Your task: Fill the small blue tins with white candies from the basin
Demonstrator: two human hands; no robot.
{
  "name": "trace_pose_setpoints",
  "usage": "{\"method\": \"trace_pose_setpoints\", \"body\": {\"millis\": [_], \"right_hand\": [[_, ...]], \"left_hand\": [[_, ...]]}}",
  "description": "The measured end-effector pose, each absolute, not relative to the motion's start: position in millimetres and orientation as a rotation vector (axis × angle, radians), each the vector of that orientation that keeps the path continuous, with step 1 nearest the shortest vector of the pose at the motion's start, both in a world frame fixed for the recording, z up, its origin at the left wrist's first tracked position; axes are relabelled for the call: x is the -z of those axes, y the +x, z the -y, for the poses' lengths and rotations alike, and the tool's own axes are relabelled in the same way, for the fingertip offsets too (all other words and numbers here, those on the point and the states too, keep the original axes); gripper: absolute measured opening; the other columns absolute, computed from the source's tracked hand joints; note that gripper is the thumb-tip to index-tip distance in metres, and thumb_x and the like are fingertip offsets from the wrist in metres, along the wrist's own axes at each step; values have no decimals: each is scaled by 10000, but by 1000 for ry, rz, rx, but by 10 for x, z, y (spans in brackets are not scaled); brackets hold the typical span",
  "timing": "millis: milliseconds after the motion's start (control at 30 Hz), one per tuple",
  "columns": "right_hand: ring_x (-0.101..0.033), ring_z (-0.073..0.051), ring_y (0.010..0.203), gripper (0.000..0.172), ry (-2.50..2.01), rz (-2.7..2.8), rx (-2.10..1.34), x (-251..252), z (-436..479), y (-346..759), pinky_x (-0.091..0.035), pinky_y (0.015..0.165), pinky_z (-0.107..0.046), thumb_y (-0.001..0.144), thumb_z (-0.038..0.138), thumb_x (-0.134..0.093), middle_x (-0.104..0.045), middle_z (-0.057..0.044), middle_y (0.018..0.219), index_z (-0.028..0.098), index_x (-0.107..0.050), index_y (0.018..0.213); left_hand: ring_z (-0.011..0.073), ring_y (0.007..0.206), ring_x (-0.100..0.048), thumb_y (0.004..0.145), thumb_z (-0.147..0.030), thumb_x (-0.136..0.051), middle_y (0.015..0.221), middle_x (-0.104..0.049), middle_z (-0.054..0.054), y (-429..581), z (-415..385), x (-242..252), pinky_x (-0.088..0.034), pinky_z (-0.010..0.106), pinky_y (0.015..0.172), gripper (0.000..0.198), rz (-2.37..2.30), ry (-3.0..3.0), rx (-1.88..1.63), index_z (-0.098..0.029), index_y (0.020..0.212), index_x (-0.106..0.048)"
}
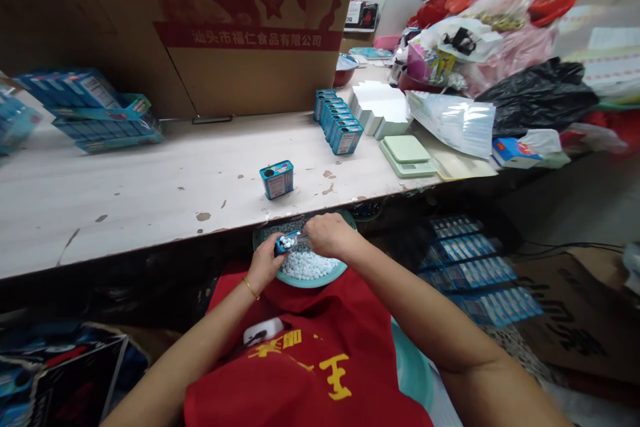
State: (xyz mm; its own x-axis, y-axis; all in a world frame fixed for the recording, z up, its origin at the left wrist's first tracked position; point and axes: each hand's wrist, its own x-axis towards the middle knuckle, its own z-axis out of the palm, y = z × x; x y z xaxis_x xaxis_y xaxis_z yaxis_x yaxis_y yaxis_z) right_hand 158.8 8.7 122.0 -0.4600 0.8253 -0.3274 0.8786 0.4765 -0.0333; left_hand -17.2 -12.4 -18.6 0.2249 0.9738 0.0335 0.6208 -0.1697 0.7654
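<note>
A green basin (311,284) of small white pellets (310,265) sits at the person's lap, its far rim close to the table's near edge. Above it the left hand (264,261) grasps a small blue tin (281,246), white pellets at its mouth; the right hand (327,235) is curled around a partly hidden small scoop (301,238) there. Beyond the edge, white tabletop (200,167) stretches between a lone tin (278,181) and blue boxes (107,130) far left.
</note>
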Motion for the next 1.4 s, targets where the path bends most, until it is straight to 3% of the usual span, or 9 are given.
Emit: {"method": "trace_pose_setpoints", "body": {"millis": [167, 467, 667, 800, 967, 1200, 1400], "right_hand": [[-570, -213, 922, 270, 1576, -2428, 308, -1052, -6, 2051, -414, 765, -303, 807, 309, -416, -617, -83, 1011, 215, -583, 998], [-549, -206, 990, 302, 1872, -2194, 711, 571, -32, 1825, -382, 819, -305, 813, 230, -429, -616, -92, 1050, 216, -545, 1092], [-548, -169, 991, 338, 1924, -2269, 1006, 901, -126, 1771, -401, 804, -249, 791, 283, -479, -609, -35, 1093, 220, -551, 1115], [-570, -151, 915, 315, 1928, -2394, 1259, 765, -117, 2118, -418, 783, -242, 750, 233, -523, -640, -9, 1008, 201, -579, 1058], [-575, -167, 861, 283, 1853, -2619, 1412, 163, -120, 2387, -426, 766, -266, 727, 230, -542, -653, -29, 940, 180, -618, 994], [-558, -186, 966, 305, 1685, -2597, 873, -596, -198, 2186, -407, 799, -252, 760, 315, -512, -641, -18, 1034, 255, -618, 1039], [-581, -233, 904, 302, 1500, -2454, 357, -932, -196, 1881, -424, 745, -326, 799, 356, -409, -644, -72, 980, 260, -627, 986]], "left_hand": [[162, 818, -555, 685, -286, -573, 916, -605, 31, -270, 115, 226, -421, 270, 754, 383, -1478, 1698, -839, -188, 1050, -508], [167, 840, -563, 592, -349, -671, 919, -608, 41, -489, 103, 243, -437, 316, 792, 469, -1416, 1152, -1089, -157, 993, -524], [165, 811, -576, 611, -376, -664, 923, -605, 61, -607, 161, 172, -460, 344, 762, 474, -1331, 892, -1049, -136, 988, -508], [170, 844, -569, 608, -371, -663, 941, -598, 57, -619, 144, 201, -458, 340, 773, 490, -1335, 949, -1049, -146, 1010, -496], [166, 836, -558, 613, -369, -647, 908, -589, 41, -493, 52, 233, -440, 321, 796, 476, -1419, 1274, -1005, -148, 1006, -493], [180, 822, -560, 674, -305, -587, 897, -608, 37, -190, -3, 100, -423, 299, 766, 393, -1514, 1781, -730, -190, 1042, -513], [190, 842, -564, 687, -247, -564, 932, -603, 55, -118, -17, 140, -426, 299, 760, 397, -1562, 1911, -664, -189, 1072, -490]]}}
